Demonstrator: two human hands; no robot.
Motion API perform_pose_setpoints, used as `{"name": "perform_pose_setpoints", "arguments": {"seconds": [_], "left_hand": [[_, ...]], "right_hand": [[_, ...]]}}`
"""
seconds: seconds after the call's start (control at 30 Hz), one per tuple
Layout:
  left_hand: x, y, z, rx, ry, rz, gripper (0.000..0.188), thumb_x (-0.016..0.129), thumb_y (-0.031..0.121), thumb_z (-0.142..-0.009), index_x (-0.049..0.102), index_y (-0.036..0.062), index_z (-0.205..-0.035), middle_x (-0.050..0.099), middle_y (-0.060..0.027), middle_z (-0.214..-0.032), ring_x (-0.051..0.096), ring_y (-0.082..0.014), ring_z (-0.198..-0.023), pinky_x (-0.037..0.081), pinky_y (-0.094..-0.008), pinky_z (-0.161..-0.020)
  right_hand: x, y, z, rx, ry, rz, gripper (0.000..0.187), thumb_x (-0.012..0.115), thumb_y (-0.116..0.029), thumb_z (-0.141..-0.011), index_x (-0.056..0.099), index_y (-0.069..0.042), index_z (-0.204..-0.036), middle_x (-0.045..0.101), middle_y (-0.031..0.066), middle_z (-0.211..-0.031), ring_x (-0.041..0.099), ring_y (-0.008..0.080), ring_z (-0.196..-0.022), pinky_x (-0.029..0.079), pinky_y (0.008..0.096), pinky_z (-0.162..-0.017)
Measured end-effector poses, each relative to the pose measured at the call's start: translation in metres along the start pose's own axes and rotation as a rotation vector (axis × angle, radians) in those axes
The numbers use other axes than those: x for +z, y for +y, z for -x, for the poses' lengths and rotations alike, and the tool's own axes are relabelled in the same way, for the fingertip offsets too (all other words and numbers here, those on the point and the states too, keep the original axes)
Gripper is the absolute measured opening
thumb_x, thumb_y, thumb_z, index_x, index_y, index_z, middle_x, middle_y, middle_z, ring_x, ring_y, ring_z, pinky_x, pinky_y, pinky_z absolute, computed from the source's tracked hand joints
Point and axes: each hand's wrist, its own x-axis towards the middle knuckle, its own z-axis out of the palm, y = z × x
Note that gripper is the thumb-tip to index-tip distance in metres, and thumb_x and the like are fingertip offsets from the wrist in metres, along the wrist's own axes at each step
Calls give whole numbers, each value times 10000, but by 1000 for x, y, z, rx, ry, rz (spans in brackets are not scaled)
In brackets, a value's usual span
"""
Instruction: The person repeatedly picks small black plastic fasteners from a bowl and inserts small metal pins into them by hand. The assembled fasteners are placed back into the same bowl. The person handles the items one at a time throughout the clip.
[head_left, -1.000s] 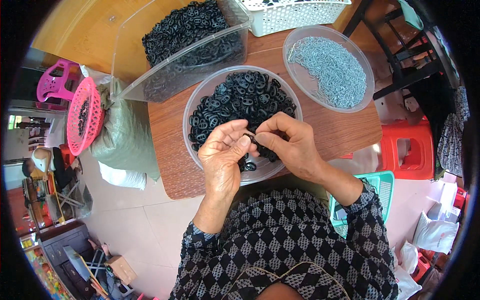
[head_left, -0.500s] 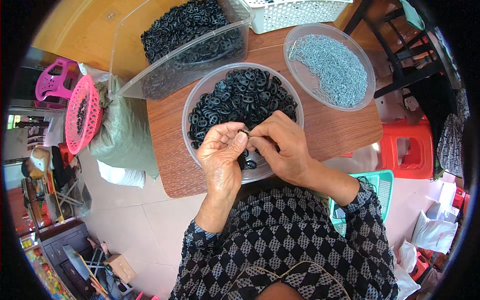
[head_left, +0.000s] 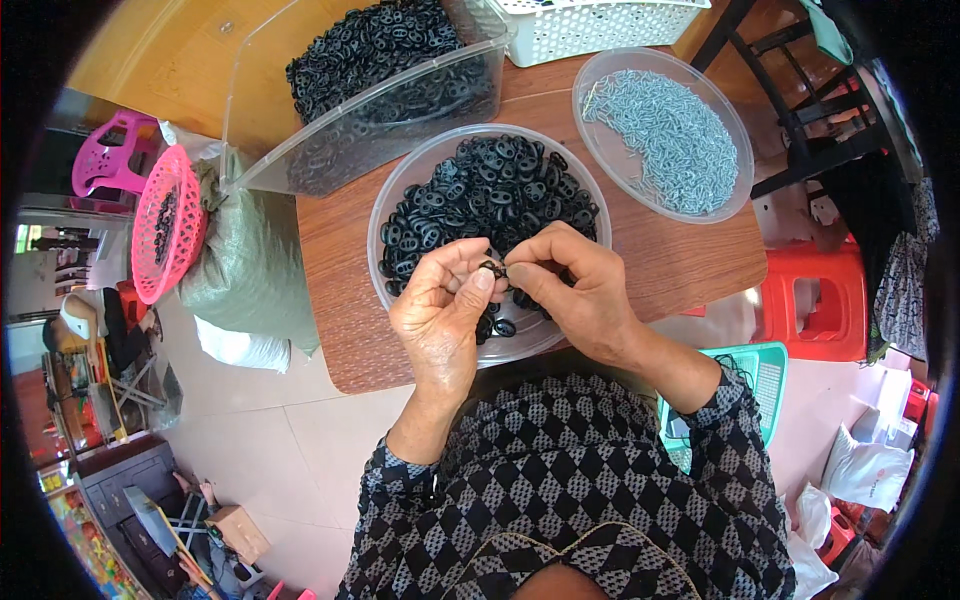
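Pinching one small black piece (head_left: 494, 268) between thumb and fingertip, the left hand (head_left: 440, 315) has its grip nearly closed; the right hand (head_left: 585, 295) has thumb and forefinger drawn together at the piece's edge, and I can't tell whether they hold anything more. Both are above one round tub (head_left: 518, 351) heaped with uncountable black pieces (head_left: 505, 190). Beyond, around the table (head_left: 690, 270), are one clear bin (head_left: 300, 148) of similar pieces, one round tray (head_left: 605, 150) of silvery screw-like bits (head_left: 675, 140), and one white basket (head_left: 600, 30).

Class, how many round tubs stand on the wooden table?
2: the near tub, holding black pieces, and the far-right tub, holding small silvery parts.
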Motion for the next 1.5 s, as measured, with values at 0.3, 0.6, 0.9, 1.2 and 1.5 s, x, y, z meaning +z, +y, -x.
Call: {"name": "perform_pose_setpoints", "arguments": {"seconds": [0.3, 0.6, 0.9, 1.2, 1.5], "left_hand": [[0, 1, 1, 92, -12, -215, 229, 588, -56, -824, 580, -46, -1053, 602, -55, -853, 573, -95, -742, 512, -229, -676], [-5, 7, -1, 290, -107, -575, 198, 599, -45, -814, 622, -16, -1009, 550, -18, -866, 547, -71, -748, 491, -195, -680], [-3, 8, -1, 325, -91, -623, 245, 597, -100, -765, 604, -8, -992, 572, -48, -807, 547, -113, -689, 463, -234, -610], [-3, 12, -5, -10, -75, -154, 216, 564, -68, -827, 578, -21, -1038, 586, -23, -860, 556, -62, -741, 483, -198, -666], [0, 12, -4, -24, -31, -139, 212, 566, -85, -804, 583, -45, -1011, 580, -40, -822, 569, -98, -684, 474, -209, -639]], "right_hand": [[-3, 1, 1, 20, -30, 41, 45, 623, -24, -798, 628, -1, -837, 533, 19, -760, 480, 73, -656, 382, 221, -566], [-2, 3, 1, 3, -39, 42, 28, 629, -11, -776, 613, -2, -798, 521, 46, -715, 491, 106, -619, 394, 246, -530], [1, 3, 1, 24, -42, 26, 25, 619, -17, -784, 606, 0, -797, 524, 43, -720, 490, 99, -609, 396, 243, -526], [-2, -3, -2, 309, -51, -296, 124, 600, -92, -853, 607, 29, -876, 609, 20, -792, 529, 56, -710, 439, 202, -620], [-2, -1, -1, 315, -65, -284, 142, 596, -104, -858, 609, 35, -886, 610, 18, -794, 534, 58, -715, 443, 205, -627]]}}
